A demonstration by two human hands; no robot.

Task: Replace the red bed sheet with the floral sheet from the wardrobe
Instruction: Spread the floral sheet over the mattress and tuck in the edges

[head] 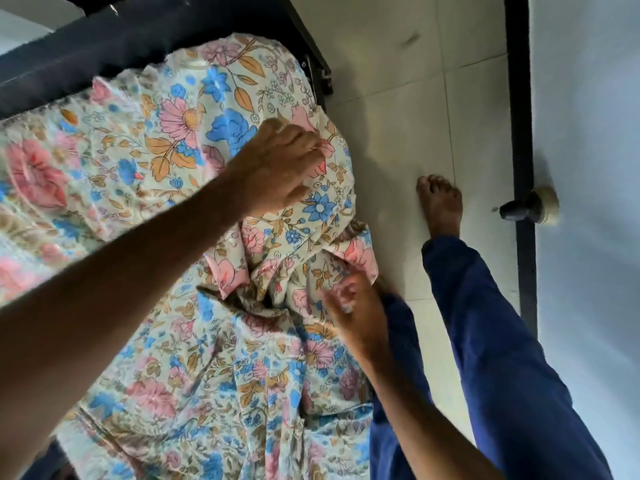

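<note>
Cream cotton sheet printed with pink, blue and orange flowers [145, 161] lay spread over the bed, covering its top up to the dark navy padded headboard [104, 53] along the far edge. Hung over the bed's right edge and bunched into deep folds near that edge, roughly midway down. Left hand [277, 168] rested on the floral sheet at the far right corner of the bed, knuckles up, fingers curled down into the cloth; looked like gripping a fold, fingertips hidden in fabric. Right hand [353, 306] sat at the right edge beside the bunched folds, fingers loosely bent and touching the sheet; motion blur there, could not tell whether pinching cloth or only brushing it. Black metal bed frame [318, 67] showed at the far right corner, just past the sheet's edge. Pale tiled floor [398, 116] ran alongside the right edge. Bare foot [441, 206] planted on the tiles near that edge, leg in dark blue trousers [502, 358]. Light grey door [588, 168] with dark edge strip stood beyond the floor, round dark doorknob [523, 207] on it.
</note>
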